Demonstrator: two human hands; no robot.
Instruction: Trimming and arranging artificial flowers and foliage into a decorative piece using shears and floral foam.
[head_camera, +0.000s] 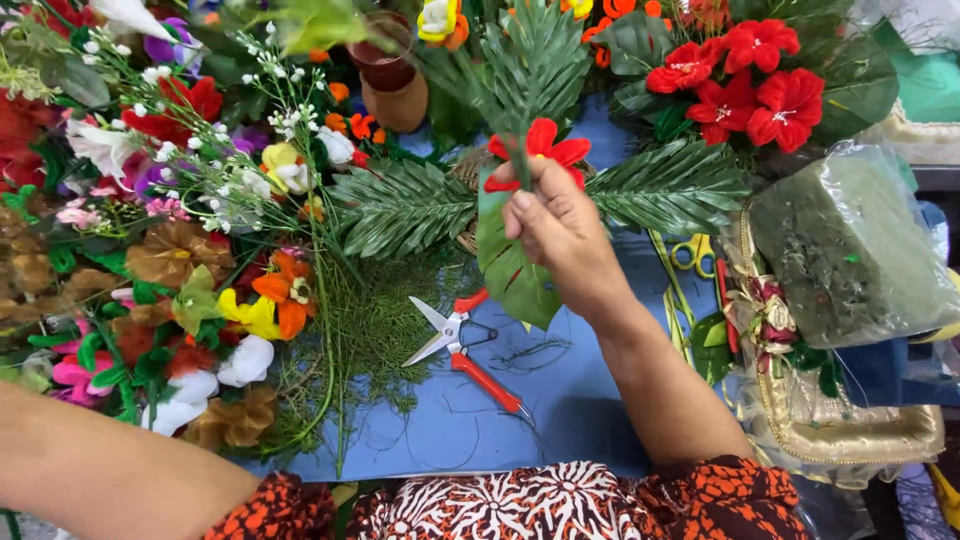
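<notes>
Our right hand (560, 235) pinches the red flower (540, 150) by its stem, fingers closed, above the fern fronds (400, 205). Left hand unseen. We judge a low, upright grip steadies placement; snips (465, 350) lie near.

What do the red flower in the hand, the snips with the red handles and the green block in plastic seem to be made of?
The red flower held in the right hand looks like fabric: flat matte petals. The snips with red handles show bare shiny metal blades and probably plastic-coated handles. The green block looks like floral foam, dull and grainy, under a clear crinkled plastic wrap.
</notes>
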